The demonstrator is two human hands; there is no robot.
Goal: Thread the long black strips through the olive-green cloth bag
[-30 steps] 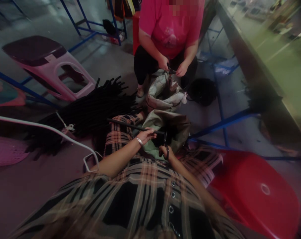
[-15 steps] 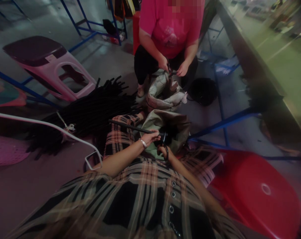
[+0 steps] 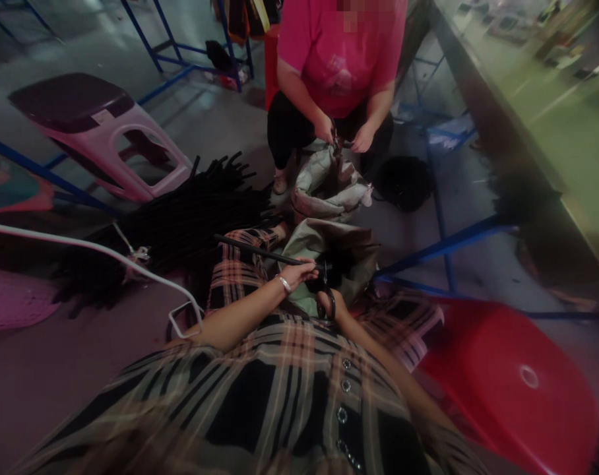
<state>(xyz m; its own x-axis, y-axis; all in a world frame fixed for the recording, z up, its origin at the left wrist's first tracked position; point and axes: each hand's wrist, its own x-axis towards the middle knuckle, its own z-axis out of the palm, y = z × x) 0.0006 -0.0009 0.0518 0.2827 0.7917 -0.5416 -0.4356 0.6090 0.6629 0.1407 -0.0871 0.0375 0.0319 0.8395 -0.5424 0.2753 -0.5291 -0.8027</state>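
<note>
My left hand [image 3: 302, 271] is closed around a thin black foam-like tube [image 3: 260, 251], which sticks out to the left over my knee. In my right hand [image 3: 335, 305] is a pair of scissors [image 3: 326, 290], with fingers through the dark handles and the blades up at the tube's right end. Both hands are above an open greenish-grey sack [image 3: 299, 244] between my knees. Its inside is dark, and I cannot make out what lies in it. Left of my leg lies a large bundle of long black tubes [image 3: 181, 218], tied with a pale string [image 3: 138, 254].
Opposite me a person in a pink shirt [image 3: 339, 66] works over a pale sack [image 3: 309, 188]. A pink stool [image 3: 141, 155] stands at left, a red stool [image 3: 517, 382] at right. A blue metal frame [image 3: 448, 247] and a table edge [image 3: 517, 138] run along the right.
The scissors and my right hand have shifted slightly, with the handles changing angle at the tube's end. My left hand and the tube stay nearly in place.
</note>
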